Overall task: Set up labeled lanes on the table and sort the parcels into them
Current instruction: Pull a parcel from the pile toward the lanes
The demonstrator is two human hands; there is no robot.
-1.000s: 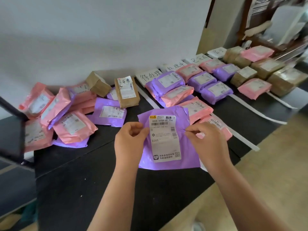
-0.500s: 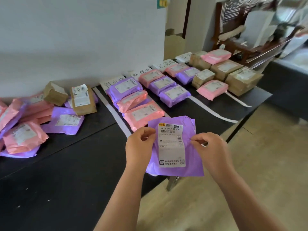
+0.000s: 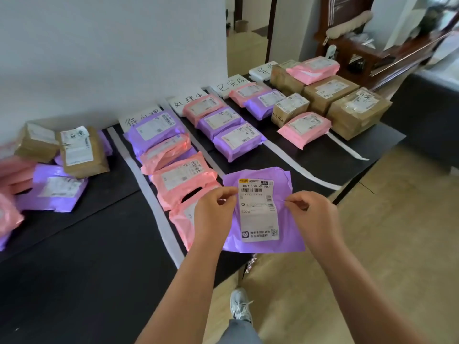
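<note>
Table [image 3: 74, 281]; purple parcel [image 3: 284, 181] (hands [image 3: 213, 216] [image 3: 315, 217] pinching), perhaps aloft

Soft daylight came from the right, leaving the wall [image 3: 99, 58] evenly grey. Pink parcels [image 3: 10, 180] at the left edge were smeared by blur, while the purple parcel [image 3: 258, 214] in the middle showed a sharp label. White tape strips [image 3: 146, 189] bowed with lens distortion.

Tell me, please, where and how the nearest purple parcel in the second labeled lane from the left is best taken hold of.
Pinch the front purple parcel at its near edge, coming from the table's front side. It lies flat and soft, its far edge against another purple parcel, with bare table before it, so fingers could probably slip under there.
</note>
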